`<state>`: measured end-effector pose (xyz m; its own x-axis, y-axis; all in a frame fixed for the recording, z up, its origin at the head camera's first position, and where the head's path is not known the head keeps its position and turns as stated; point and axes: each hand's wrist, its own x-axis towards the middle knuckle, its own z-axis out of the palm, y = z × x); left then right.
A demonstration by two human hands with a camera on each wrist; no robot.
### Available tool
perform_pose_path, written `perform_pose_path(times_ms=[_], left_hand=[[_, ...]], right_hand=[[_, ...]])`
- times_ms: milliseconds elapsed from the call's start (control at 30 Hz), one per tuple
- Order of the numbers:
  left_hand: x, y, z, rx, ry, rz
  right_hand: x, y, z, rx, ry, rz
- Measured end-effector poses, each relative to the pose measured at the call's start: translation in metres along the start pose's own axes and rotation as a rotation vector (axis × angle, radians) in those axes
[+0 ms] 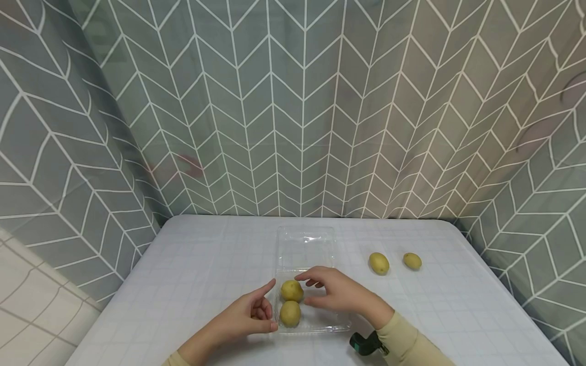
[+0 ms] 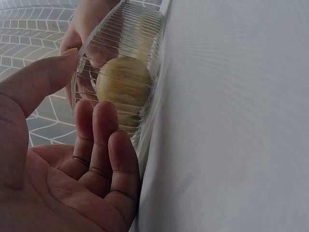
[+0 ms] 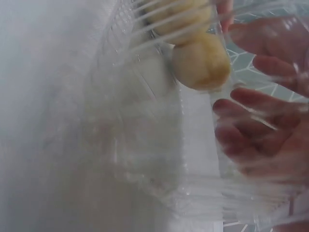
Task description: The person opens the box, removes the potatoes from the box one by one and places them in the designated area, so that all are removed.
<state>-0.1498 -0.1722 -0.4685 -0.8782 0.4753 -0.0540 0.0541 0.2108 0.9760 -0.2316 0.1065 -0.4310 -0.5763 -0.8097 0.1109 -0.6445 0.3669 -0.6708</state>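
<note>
Two yellow potatoes sit one behind the other along the left side of a clear plastic clamshell container: a rear potato and a front potato. My left hand is at the container's left wall. Its thumb and fingertips are right at the ribbed side in the left wrist view, outside the potatoes. Over the container, my right hand has loosely bent fingers with nothing between them, its index fingertip close to the rear potato. The container's lid lies folded back, away from me.
Two more potatoes lie on the white tablecloth to the right, a larger one and a smaller one. A dark wrist device is by the right sleeve. Patterned curtains stand behind the table and along its sides.
</note>
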Motion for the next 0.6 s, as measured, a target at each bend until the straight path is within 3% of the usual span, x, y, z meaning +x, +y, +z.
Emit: perform_pose_path(times_ms=[600], left_hand=[[-0.002, 0.002, 0.001, -0.016, -0.001, 0.009]], right_hand=[[0.012, -0.008, 0.008, -0.110, -0.039, -0.044]])
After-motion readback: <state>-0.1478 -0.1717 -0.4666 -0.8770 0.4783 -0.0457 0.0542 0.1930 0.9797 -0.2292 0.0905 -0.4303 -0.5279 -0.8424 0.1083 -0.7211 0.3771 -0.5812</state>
